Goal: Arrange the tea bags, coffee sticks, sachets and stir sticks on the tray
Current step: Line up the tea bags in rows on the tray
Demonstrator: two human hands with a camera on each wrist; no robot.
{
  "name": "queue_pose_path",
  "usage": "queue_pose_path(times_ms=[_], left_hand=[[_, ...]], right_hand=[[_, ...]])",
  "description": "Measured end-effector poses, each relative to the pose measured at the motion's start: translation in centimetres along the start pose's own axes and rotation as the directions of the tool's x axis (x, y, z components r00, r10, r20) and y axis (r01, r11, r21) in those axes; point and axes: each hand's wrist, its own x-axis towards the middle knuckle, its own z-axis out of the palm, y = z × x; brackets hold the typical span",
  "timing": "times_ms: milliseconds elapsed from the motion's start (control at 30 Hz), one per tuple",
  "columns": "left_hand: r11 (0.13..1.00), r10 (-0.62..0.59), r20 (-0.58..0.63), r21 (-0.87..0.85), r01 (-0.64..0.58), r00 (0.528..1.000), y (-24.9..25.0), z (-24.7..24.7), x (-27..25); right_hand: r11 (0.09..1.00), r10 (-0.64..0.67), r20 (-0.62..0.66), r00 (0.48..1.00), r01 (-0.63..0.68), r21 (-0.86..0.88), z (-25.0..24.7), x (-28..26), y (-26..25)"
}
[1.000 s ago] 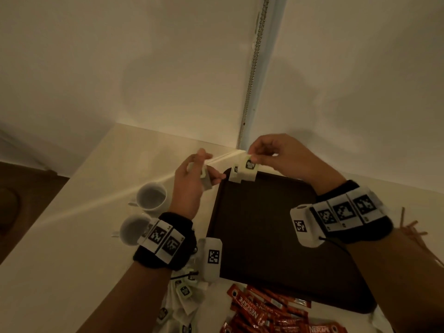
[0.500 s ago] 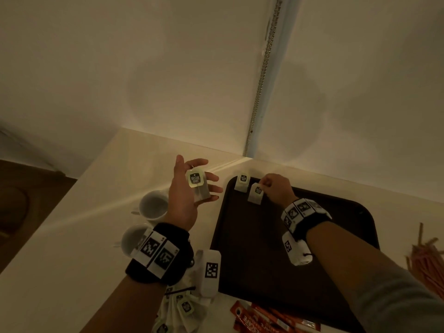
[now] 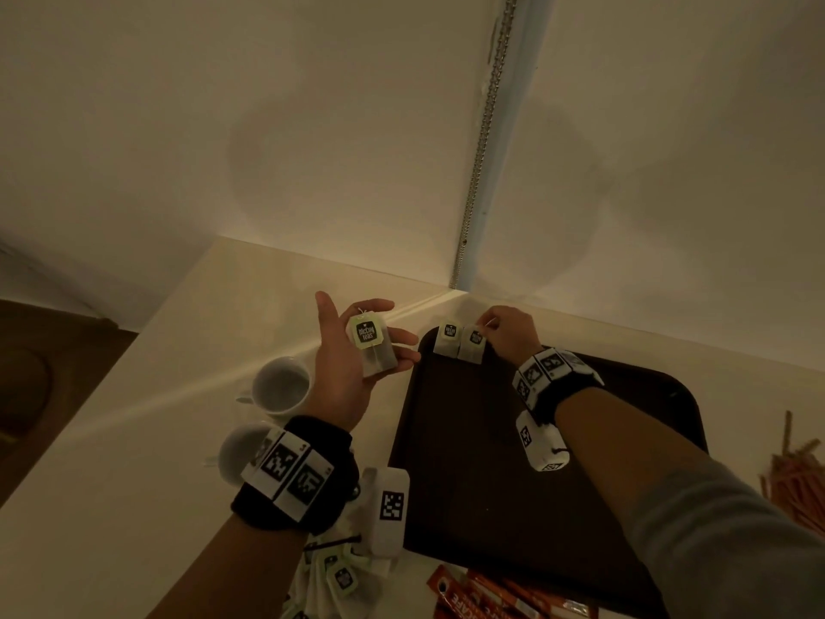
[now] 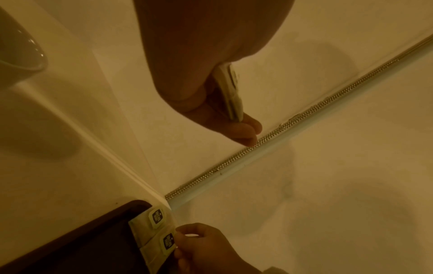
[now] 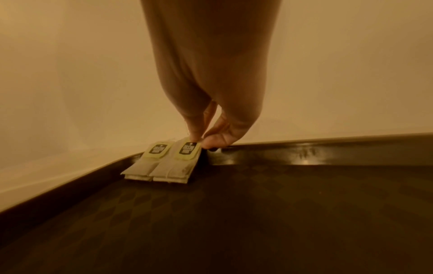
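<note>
A dark brown tray (image 3: 491, 462) lies on the white counter. Two tea bags lean side by side in its far left corner: the first (image 3: 447, 339) and the second (image 3: 473, 344). My right hand (image 3: 491, 326) pinches the top of the second tea bag (image 5: 185, 157) between thumb and forefinger, by the tray rim (image 5: 304, 153). Left of the tray, my left hand (image 3: 339, 355) is held palm up with straight fingers. A small stack of tea bags (image 3: 372, 346) rests on it, seen edge-on in the left wrist view (image 4: 230, 92).
Two white cups (image 3: 281, 386) (image 3: 243, 446) stand left of the tray. A pile of tea bags (image 3: 339, 578) and red coffee sticks (image 3: 491, 596) lie at the near edge. Stir sticks (image 3: 799, 480) lie at the right. Walls meet behind the tray's corner.
My right hand brought the second tea bag down and slid it up beside the first in the tray corner. My left hand drew back left and opened palm up with its tea bags.
</note>
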Motion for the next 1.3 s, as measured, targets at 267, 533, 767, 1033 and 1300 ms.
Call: queue_pose_path(times_ms=[267, 533, 767, 1033, 1300], left_hand=[[0.996, -0.041, 0.103, 0.081, 0.033, 0.994, -0.1, 1.0, 0.4], [0.984, 0.069, 0.236, 0.146, -0.106, 0.969, 0.4, 3.0, -0.5], [0.927, 0.283, 0.323, 0.150, -0.344, 0.903, 0.0, 3.4, -1.5], [0.952, 0.223, 0.404, 0.105, -0.288, 0.887, 0.5, 4.7, -2.8], [0.978, 0.172, 0.428, 0.032, -0.205, 0.887, 0.2, 4.8, -2.8]], right_hand=[[0.863, -0.427, 0.106, 0.898, 0.371, 0.342, -5.4, -5.1, -9.7], [0.734, -0.654, 0.113, 0.748, 0.592, 0.333, -9.7, -10.6, -13.9], [0.718, -0.692, -0.002, 0.722, 0.689, 0.095, -14.0, -12.4, -16.2], [0.742, -0.664, 0.023, 0.748, 0.662, -0.103, -15.6, -13.6, -17.7], [0.762, -0.628, 0.001, 0.778, 0.615, -0.201, -15.8, -14.1, -17.8]])
